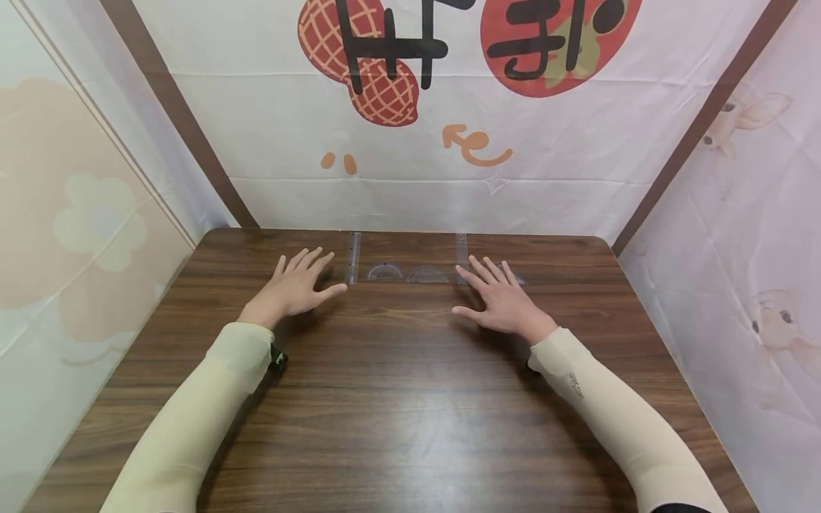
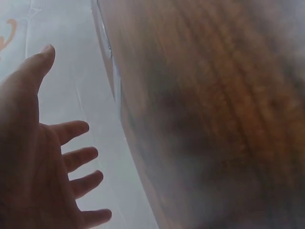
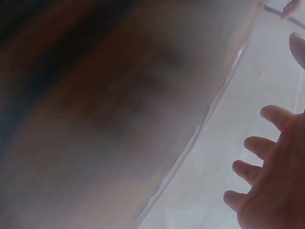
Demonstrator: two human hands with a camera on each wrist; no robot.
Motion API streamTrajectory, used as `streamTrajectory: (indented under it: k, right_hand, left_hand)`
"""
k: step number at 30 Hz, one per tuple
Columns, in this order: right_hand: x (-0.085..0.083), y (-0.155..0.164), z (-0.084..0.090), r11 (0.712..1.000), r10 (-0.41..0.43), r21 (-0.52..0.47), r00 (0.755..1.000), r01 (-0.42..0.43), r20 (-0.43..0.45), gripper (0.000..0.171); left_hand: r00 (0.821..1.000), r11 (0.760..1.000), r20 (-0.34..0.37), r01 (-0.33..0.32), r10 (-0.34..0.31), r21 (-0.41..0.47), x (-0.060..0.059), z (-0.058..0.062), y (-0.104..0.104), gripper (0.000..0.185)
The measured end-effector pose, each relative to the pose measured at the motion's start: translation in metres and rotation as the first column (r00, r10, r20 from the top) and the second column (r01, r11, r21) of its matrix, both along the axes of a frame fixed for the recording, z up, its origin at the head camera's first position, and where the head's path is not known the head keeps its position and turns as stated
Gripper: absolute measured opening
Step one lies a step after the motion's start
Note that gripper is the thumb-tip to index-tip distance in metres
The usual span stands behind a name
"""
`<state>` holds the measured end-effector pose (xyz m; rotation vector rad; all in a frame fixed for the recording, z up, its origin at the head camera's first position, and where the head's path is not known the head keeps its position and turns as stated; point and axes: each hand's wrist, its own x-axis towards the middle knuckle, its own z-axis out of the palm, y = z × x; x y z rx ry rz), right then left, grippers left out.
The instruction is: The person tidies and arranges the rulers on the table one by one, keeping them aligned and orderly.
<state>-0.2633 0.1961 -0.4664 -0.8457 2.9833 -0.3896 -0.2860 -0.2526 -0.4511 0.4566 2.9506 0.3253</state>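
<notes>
My left hand [image 1: 296, 288] is over the far left of the table with its fingers spread, palm down, holding nothing. Just right of its fingertips lies a clear ruler [image 1: 353, 258]. On the other side, my right hand [image 1: 500, 296] is spread the same way, also holding nothing, its fingers overlapping a second clear ruler [image 1: 462, 249] in the head view. Between the hands lie two clear protractors, a purplish one [image 1: 385, 271] and a plain one [image 1: 427, 275]. A clear set square [image 1: 518, 278] is partly hidden behind the right fingers.
The brown wood-grain table [image 1: 398, 399] has rounded far corners. A white printed cloth [image 1: 410, 203] hangs right behind its far edge, and more printed cloths hang along the left and right sides.
</notes>
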Motion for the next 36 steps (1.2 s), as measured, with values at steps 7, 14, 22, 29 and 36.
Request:
streamTrajectory:
  k: [7,14,22,29,36]
  right_hand:
    - [-0.004,-0.029,0.003,0.997,0.068,-0.018,0.998,-0.069,-0.018,0.085]
    - [-0.011,-0.055,0.002,0.994,0.111,0.025,0.994,-0.11,-0.024,0.086]
    - [-0.017,-0.084,-0.001,0.986,0.161,0.038,0.987,-0.16,-0.014,0.088]
    - [-0.024,-0.106,-0.001,0.975,0.213,0.068,0.976,-0.21,-0.051,0.088]
    - [-0.029,-0.124,0.0,0.969,0.235,0.093,0.97,-0.23,-0.055,0.088]
  left_hand:
    - [1.0,1.0,-0.001,0.02,-0.02,0.007,-0.013,0.007,0.004,0.098]
    - [0.999,0.999,-0.004,0.032,-0.032,-0.005,-0.028,0.006,0.005,0.098]
    - [0.999,0.999,0.0,0.052,-0.052,-0.006,-0.048,0.008,0.004,0.094]
    - [0.999,0.998,-0.009,0.05,-0.05,0.029,-0.061,0.007,0.003,0.083]
    - [0.999,0.998,0.018,0.05,-0.05,0.049,-0.072,0.004,0.007,0.08]
